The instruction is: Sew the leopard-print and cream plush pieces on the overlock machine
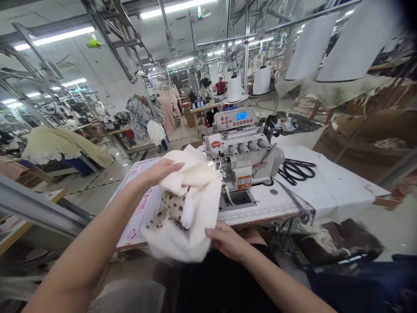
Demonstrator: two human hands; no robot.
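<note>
A cream fabric piece [202,191] with a dark-spotted inner part [176,206] is bunched up in front of me, over the table's front edge. My left hand [164,170] grips its upper left side, thumb on top and the other fingers hidden by cloth. At the lower right edge, my right hand [226,239] pinches the cloth between thumb and fingers. Just beyond the cloth stands a white overlock sewing machine [244,152], its needle area close to the fabric's right side. Whether the cloth lies under the presser foot cannot be made out.
Black looped cord [298,170] lies on the white tabletop right of the machine. Large white thread cones [312,45] hang over the right side. A box with scraps [339,239] sits below at right. Left, a cream cloth pile [65,145] covers a rack.
</note>
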